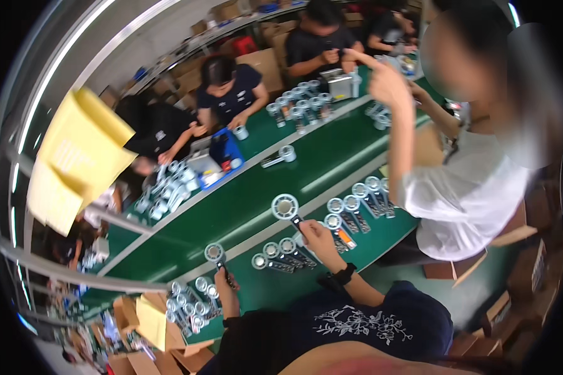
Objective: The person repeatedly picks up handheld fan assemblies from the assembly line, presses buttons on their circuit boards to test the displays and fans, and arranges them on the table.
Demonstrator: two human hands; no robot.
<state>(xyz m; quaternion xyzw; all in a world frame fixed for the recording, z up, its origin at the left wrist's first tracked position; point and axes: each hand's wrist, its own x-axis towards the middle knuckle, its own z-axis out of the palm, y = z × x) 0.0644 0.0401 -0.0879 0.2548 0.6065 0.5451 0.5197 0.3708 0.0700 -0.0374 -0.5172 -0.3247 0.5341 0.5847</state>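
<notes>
My right hand (319, 242) is closed round the dark handle of a handheld fan (286, 207), its pale round head raised over the green table. To the left, my left hand (228, 292) grips a second handheld fan (214, 253), also head up. Between my hands lies a short row of similar fans (280, 254) with dark handles. More fans (361, 201) lie in a row to my right, one with an orange patch on its handle (342, 237). A cluster of fans (191, 306) sits by my left hand.
A green conveyor belt (200, 219) runs past the table, carrying one fan (280, 156). Several people work across it beside fans and a blue tray (234, 153). A person in white (475, 187) stands close on my right. Cardboard boxes (147, 362) stand lower left; yellow sheets (81, 150) hang upper left.
</notes>
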